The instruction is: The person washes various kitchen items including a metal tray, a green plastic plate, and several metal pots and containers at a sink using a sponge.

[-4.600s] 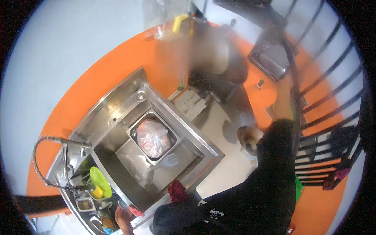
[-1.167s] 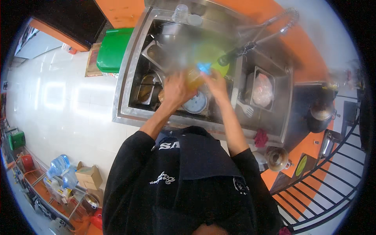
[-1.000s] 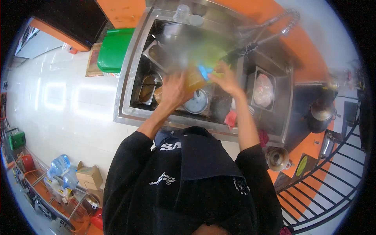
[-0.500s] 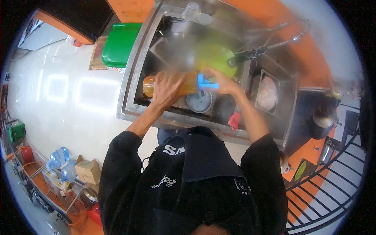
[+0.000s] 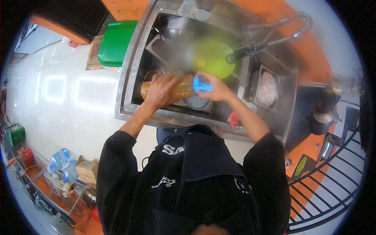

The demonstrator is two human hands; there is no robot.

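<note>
Over the sink [image 5: 124, 74] lies a large clear container [image 5: 183, 87] on its side, amber inside, with a blue handled lid [image 5: 201, 84] at its right end. My left hand [image 5: 162, 90] is wrapped over the container's body from above. At the lid, my right hand [image 5: 214, 87] is closed round the blue part, fingers on its far side and thumb side toward me. Just under the lid sits a round pot [image 5: 197, 102] with cloudy liquid. A lime-green basin [image 5: 219, 58] is beyond my right hand, partly blurred by a smudge on the picture.
A flexible spray tap [image 5: 248, 53] reaches over the basin. Metal pans [image 5: 158, 49] lie in the sink's far left. On the right, a metal tray holds a bagged pale item [image 5: 267, 92]. A pink cloth [image 5: 233, 119] lies near the front edge. A green bin [image 5: 117, 44] stands left.
The container and both hands have shifted slightly left in the picture, along with the sink. My right hand has turned a little at the blue lid; both hands keep their hold.
</note>
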